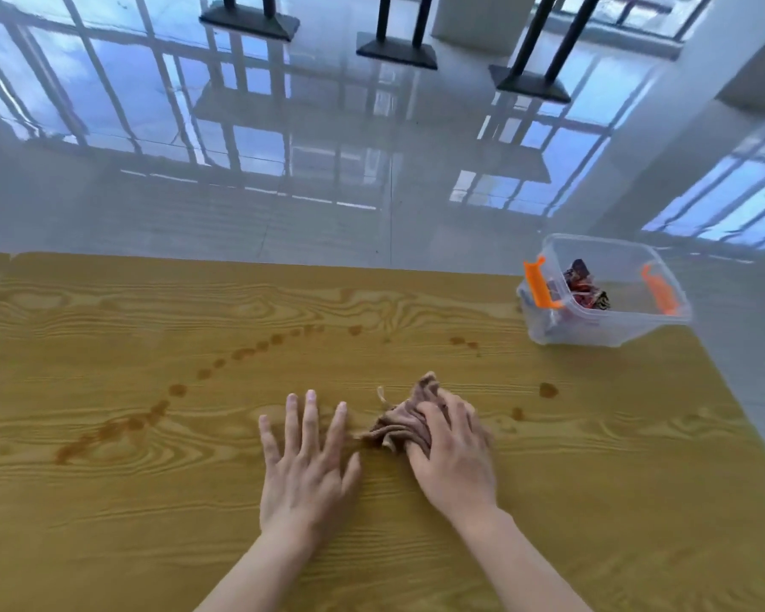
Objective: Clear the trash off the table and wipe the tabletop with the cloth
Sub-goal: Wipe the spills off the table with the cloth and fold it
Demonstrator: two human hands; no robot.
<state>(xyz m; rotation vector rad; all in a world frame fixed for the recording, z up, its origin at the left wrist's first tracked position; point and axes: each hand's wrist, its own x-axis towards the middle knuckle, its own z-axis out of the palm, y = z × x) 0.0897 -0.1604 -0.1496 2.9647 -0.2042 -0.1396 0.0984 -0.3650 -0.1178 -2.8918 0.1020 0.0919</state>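
Your right hand [453, 452] presses a bunched brown cloth [409, 417] onto the yellow wood-grain tabletop [151, 523]. Your left hand [305, 461] lies flat, fingers spread, just beside the cloth. Brown spill spots [177, 389] arc across the left side. Clear plastic bin with orange latches [603, 293] at far right corner holds crumpled wrappers [586, 287].

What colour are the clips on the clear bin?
Orange clips on the clear bin, seen in the head view.

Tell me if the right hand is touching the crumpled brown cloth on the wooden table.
Touching. The head view shows the right hand pressed on the crumpled brown cloth, fingers spread over its folds with no gap.
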